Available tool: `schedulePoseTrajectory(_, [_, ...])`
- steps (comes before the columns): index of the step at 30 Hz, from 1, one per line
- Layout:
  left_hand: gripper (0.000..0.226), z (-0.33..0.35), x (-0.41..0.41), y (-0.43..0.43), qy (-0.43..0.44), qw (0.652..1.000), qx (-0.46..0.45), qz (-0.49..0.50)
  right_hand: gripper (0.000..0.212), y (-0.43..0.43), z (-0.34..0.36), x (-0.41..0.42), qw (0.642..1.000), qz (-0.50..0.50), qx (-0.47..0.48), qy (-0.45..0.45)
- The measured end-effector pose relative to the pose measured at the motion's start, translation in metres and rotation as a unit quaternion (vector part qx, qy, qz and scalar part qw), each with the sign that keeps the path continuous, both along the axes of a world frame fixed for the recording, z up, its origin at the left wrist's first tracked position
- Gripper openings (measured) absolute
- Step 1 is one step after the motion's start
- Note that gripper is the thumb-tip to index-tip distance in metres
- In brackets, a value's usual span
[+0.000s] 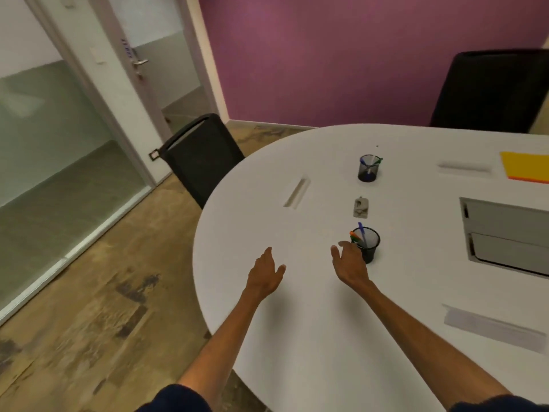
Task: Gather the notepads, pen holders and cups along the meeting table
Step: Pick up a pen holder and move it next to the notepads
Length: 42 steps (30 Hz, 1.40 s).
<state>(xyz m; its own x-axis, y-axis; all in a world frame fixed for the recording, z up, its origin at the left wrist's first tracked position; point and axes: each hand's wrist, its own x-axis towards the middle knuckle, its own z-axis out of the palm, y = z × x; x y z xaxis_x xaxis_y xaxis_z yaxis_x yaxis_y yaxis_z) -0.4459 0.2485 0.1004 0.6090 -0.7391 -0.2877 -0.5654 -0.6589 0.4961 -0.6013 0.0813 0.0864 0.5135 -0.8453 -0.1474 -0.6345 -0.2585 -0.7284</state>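
Black wire mesh forms the nearer cylindrical pen holder (368,246), which stands upright on the matte white oval meeting table (297,322) with blue, orange and green pens slanting out of it. Our right hand (349,263) lies just beside its left wall, fingers spread and not closed on it. We cannot tell whether the fingertips touch the mesh. Our left hand (266,273) is relaxed and flat over the bare tabletop, holding nothing.

We judge the gathering barely begun. A second black mesh pen holder (369,168) stands well apart, farther along the table, and a flat yellow notepad (525,166) with an orange edge lies at the right border. We see no cups. Nothing is grouped yet, and grasping the nearer holder looks like the step in hand.

Between the two holders sits a small grey blocky object (361,207), too blurred to name. A pale paper strip (490,328) lies near the right forearm, and a smooth grey recessed hatch (505,236) is set into the surface. A black chair (202,156) is tucked at the table's curved end.
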Motion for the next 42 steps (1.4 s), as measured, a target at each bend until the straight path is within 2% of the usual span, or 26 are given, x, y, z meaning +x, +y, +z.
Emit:
schedulePoseTrajectory(7, [0.066, -0.023, 0.011, -0.097, 0.019, 0.99, 0.012, -0.137, 0.029, -0.059, -0.013, -0.011, 0.993, -0.115, -0.039, 0.0])
schedulePoseTrajectory(12, [0.056, -0.039, 0.025, -0.154, 0.046, 0.98, -0.011, -0.193, 0.022, -0.09, -0.022, -0.009, 0.974, -0.226, 0.008, -0.018])
schedulePoseTrajectory(14, [0.057, -0.045, 0.029, -0.177, 0.065, 0.975, -0.016, -0.21, 0.035, -0.098, -0.03, -0.012, 0.968, -0.246, 0.037, -0.02])
schedulePoseTrajectory(19, [0.069, -0.058, 0.021, -0.225, 0.107, 0.96, -0.008, -0.259, 0.079, -0.107, -0.049, -0.019, 0.971, -0.217, 0.096, 0.026])
schedulePoseTrajectory(23, [0.077, -0.07, 0.002, -0.246, 0.179, 0.944, -0.005, -0.276, 0.098, -0.108, -0.052, -0.014, 0.972, -0.203, 0.112, 0.028])
schedulePoseTrajectory(28, [0.069, -0.084, -0.009, -0.253, 0.237, 0.932, -0.056, -0.269, 0.084, -0.107, -0.049, 0.0, 0.965, -0.245, 0.092, -0.029])
schedulePoseTrajectory(35, [0.039, -0.082, -0.012, -0.253, 0.219, 0.937, -0.065, -0.265, 0.078, -0.089, -0.048, -0.006, 0.95, -0.298, 0.094, -0.013])
schedulePoseTrajectory(38, [0.041, -0.07, -0.024, -0.249, 0.221, 0.931, -0.08, -0.278, 0.086, -0.08, -0.04, -0.02, 0.947, -0.306, 0.092, -0.023])
schedulePoseTrajectory(42, [0.049, -0.047, -0.056, -0.238, 0.221, 0.921, -0.121, -0.298, 0.063, -0.065, -0.017, -0.047, 0.951, -0.299, 0.082, -0.006])
